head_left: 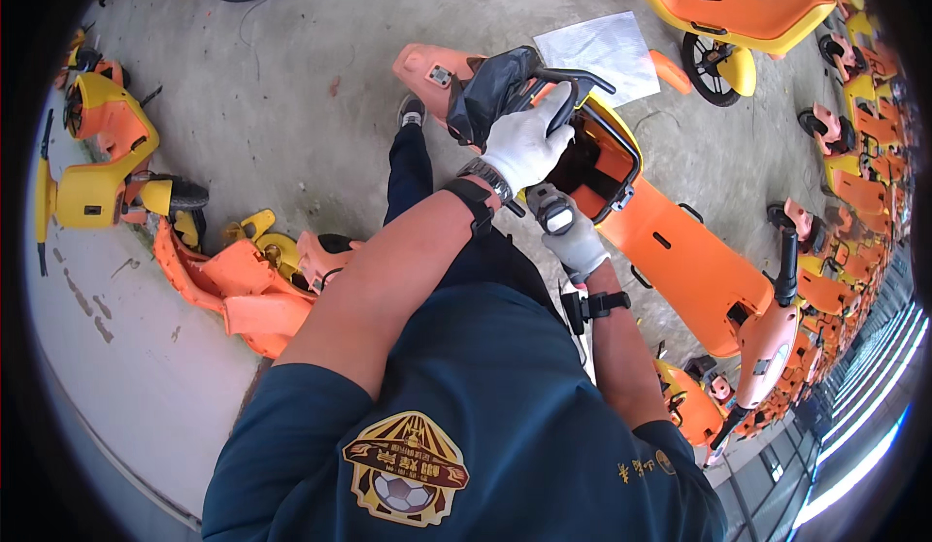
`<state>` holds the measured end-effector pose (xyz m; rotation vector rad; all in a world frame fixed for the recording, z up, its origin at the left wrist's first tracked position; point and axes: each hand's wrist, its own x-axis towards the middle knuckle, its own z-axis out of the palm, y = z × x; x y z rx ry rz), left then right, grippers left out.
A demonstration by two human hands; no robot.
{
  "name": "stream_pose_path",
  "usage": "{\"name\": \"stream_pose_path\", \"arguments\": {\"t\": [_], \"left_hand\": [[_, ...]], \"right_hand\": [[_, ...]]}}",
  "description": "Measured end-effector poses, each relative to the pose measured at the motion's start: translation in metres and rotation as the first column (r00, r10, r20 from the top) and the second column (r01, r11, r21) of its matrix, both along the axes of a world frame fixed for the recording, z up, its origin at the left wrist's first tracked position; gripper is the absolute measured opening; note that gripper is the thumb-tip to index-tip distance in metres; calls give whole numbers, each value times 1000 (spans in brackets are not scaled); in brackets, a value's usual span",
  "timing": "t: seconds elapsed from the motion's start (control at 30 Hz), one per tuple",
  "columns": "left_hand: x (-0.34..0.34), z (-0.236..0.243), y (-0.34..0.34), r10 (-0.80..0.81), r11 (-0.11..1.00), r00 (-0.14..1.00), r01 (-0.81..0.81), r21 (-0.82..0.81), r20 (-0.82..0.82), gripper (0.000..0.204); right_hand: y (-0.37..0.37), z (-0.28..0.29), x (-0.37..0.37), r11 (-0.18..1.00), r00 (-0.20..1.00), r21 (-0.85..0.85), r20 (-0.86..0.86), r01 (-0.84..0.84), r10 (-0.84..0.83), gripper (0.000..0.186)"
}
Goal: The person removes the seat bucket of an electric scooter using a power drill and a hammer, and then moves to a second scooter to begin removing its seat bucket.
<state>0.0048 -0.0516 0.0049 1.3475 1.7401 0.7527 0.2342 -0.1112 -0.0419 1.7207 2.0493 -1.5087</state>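
Observation:
My left hand (529,144), in a white glove, is at the black tubular rack (581,78) of an orange and yellow scooter (684,251). Its fingers curl over the tubing, with the thumb apart. Lower and to the right, my right hand (580,247), also gloved, is wrapped round a dark grey power tool (551,209) with a pale round end. The tool is beside the scooter's open compartment (587,159), and its tip is hidden. A black plastic cover (493,91) lies against the rack, above a pink-orange tail piece (432,74).
A silvery sheet (604,57) lies on the concrete floor beyond the scooter. Loose orange body panels (248,285) are piled at the left, near a yellow scooter (102,168). Another scooter (728,8) stands at the upper right. Rows of scooters (869,193) line the right side.

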Motion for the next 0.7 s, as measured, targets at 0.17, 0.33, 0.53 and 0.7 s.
{"name": "stream_pose_path", "arguments": {"t": [0.17, 0.33, 0.53, 0.7], "left_hand": [[-1, -8, -2, 33, 998, 999, -35, 55, 34, 59], [-4, -3, -1, 26, 999, 1000, -27, 46, 15, 61], [-4, -1, -1, 7, 1000, 997, -8, 16, 76, 60], [-21, -1, -29, 227, 946, 973, -231, 226, 42, 33]], "right_hand": [[14, 20, -9, 998, 998, -39, 43, -45, 46, 73], [14, 22, -13, 999, 999, -50, 35, -17, 19, 70], [8, 21, 5, 974, 984, -189, -105, 126, -147, 59], [1, 47, 21, 971, 971, -145, -118, 190, -208, 53]]}}
